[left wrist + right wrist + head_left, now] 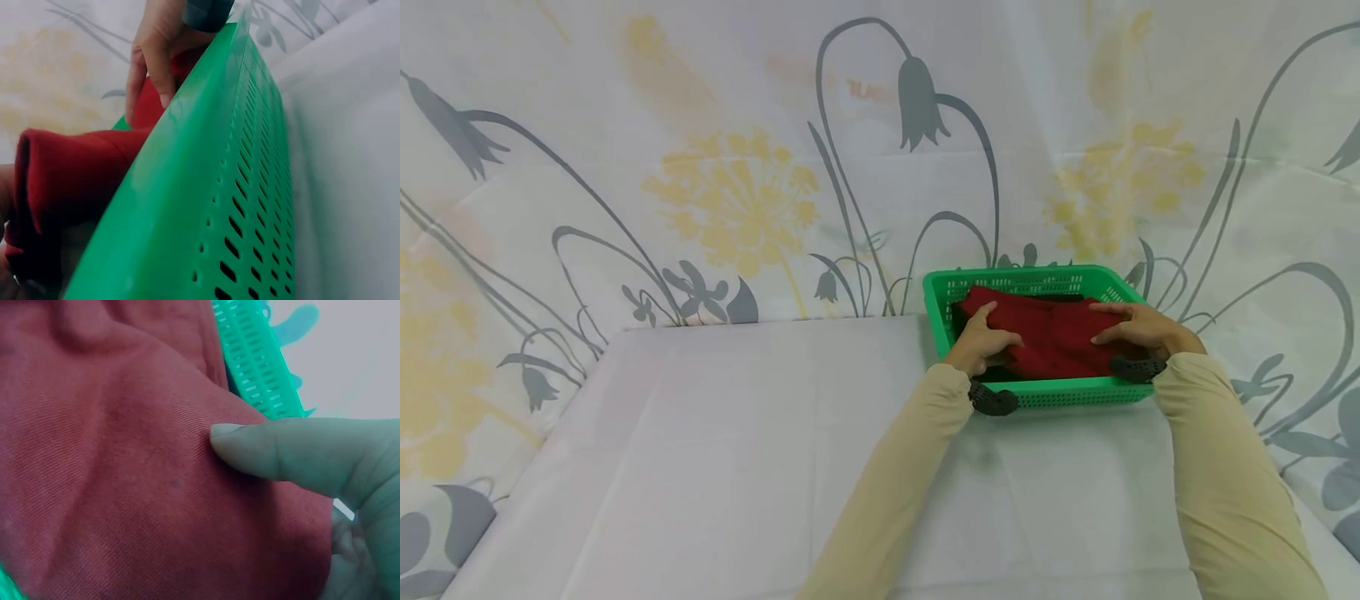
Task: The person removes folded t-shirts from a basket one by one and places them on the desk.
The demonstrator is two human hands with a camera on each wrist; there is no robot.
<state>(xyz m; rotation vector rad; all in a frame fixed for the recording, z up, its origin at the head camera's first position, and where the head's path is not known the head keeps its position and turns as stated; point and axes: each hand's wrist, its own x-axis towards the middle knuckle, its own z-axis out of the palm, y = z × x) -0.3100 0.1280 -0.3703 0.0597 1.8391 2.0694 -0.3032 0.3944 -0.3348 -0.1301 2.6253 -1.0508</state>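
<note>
A folded red cloth (pixel 1052 333) lies in a green plastic basket (pixel 1045 388). At the cloth's left end, my left hand (pixel 981 340) grips it between thumb and fingers. Only bits of that hand's fingers (pixel 5 194) show at the edge of the left wrist view, beside the cloth's folded end (pixel 69 169). My right hand (pixel 1142 327) pinches the right end. In the right wrist view its thumb (pixel 250 450) presses on top of the twill-like fabric (pixel 125 475), with other fingers partly hidden beneath. Something dark (pixel 1067 297) shows under the cloth.
The basket stands at the back right of a white-covered table (pixel 715 450), close to a flower-printed curtain (pixel 880 192) hanging behind. Its rim and perforated wall (pixel 250 200) rise in front of the cloth. Each wrist wears a black strapped device (pixel 992 400).
</note>
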